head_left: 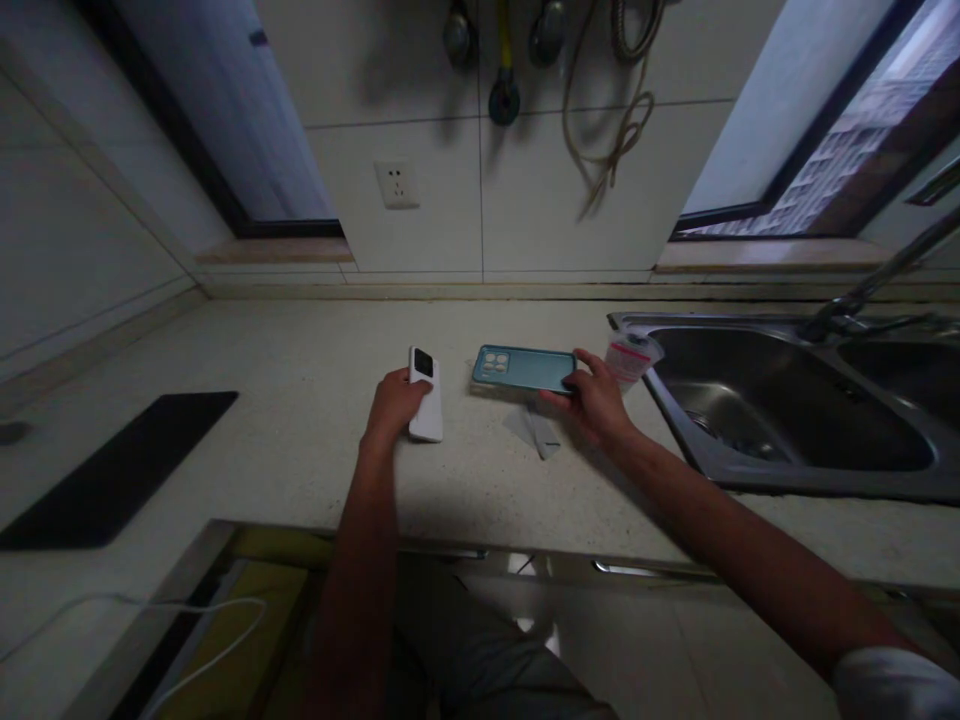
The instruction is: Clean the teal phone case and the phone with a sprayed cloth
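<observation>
A white phone (427, 412) with a dark camera block stands tilted at the counter's middle, and my left hand (396, 405) is closed around its left side, thumb across its back. To the right, my right hand (596, 402) pinches the right end of a teal phone case (534, 368), which has several round camera cutouts at its left end. The case is held just above the counter. Below it lies a small piece of clear or greyish film (536, 430). Just behind my right hand is a clear plastic bag (631, 358) with a red strip.
A steel double sink (780, 400) with a faucet (840, 310) is set into the counter (300, 400) at right. On the left lies a flat black panel (124, 465). A white cable (217, 605) hangs over an open yellow-lined space at the front left. The wall carries a socket (397, 185) and pipe fittings.
</observation>
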The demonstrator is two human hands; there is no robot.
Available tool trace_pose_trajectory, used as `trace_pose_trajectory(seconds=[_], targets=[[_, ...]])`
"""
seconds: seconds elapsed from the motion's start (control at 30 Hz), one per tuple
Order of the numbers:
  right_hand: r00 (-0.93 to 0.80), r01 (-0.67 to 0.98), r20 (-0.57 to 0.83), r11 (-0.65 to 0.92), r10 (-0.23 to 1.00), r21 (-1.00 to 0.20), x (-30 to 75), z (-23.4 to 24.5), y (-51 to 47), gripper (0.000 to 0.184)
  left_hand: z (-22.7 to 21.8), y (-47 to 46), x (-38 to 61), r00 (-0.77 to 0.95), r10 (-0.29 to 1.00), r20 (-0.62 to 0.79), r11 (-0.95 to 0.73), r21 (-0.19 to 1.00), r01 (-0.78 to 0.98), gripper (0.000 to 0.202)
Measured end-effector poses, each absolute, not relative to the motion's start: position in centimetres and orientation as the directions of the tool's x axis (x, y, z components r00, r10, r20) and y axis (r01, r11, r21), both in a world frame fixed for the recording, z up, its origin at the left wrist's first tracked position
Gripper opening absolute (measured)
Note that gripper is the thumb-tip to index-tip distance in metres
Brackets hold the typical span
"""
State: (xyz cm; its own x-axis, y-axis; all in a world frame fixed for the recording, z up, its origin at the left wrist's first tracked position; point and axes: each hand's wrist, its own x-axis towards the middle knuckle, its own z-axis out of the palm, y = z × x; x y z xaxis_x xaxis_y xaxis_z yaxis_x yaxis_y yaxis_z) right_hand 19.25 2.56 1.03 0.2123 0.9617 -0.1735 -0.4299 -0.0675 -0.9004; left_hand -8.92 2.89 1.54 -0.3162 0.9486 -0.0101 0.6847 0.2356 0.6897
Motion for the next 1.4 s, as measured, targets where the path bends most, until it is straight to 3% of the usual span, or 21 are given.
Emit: trace_pose_trajectory(seconds=[0.13, 0.37, 0.63, 0.83, 1.07, 1.2, 1.4], targets=[[0.167, -0.415, -0.161, -0.079, 0.973, -0.906, 18.9, 0.5, 2.5, 0.07, 1.5, 3.0, -9.5, -0.364, 0.931, 0.027, 0.267, 0.628, 0.731, 0.022], [0.155, -0.381, -0.176, -0.105, 0.972, -0.919, 18.4, -0.1, 2.6, 0.052, 2.1, 2.8, -7.9, -0.347, 0.938, 0.013, 0.271, 0.598, 0.754, 0.02], [0.154, -0.382, -0.119, -0.052, 0.981, -0.923, 18.1, 0.2, 2.1, 0.053, 2.4, 2.8, -4.9, -0.241, 0.97, 0.011, 0.201, 0.517, 0.832, 0.028], [0.172, -0.385, -0.107, -0.034, 0.979, -0.922, 18.0, 0.2, 2.0, 0.052, 1.5, 2.7, -3.3, -0.172, 0.985, 0.008, 0.143, 0.526, 0.838, 0.047], [0.182, -0.409, -0.085, -0.003, 0.98, -0.913, 17.9, 0.2, 2.0, 0.055, -0.1, 2.0, -2.4, -0.137, 0.99, 0.028, 0.116, 0.383, 0.916, 0.081], [0.188, -0.413, -0.1, -0.013, 0.977, -0.911, 17.7, 0.1, 2.1, 0.056, -0.8, 1.6, -2.6, -0.083, 0.996, 0.014, 0.077, 0.237, 0.968, 0.078], [0.178, -0.35, -0.12, -0.051, 0.977, -0.935, 17.8, -1.0, 2.6, 0.058, -1.0, 1.1, -2.2, -0.046, 0.998, 0.035, 0.04, 0.142, 0.989, 0.061]])
